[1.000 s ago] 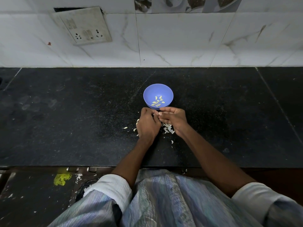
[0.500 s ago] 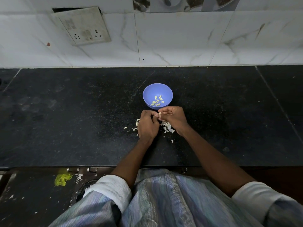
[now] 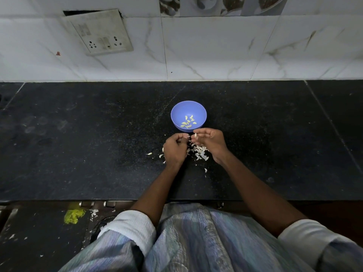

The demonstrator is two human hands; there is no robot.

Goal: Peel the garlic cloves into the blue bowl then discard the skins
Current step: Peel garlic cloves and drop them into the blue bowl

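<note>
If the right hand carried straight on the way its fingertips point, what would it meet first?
The right hand points left, pinching a garlic clove. It would probably meet the left hand first, since the blue bowl sits just beyond that line.

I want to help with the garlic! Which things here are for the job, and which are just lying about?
For the job:
- blue bowl with peeled cloves
- clove pinched in the right hand
- left hand, fingers curled
- skins on the counter

Just lying about:
- wall socket
- yellow scrap below the counter
</note>
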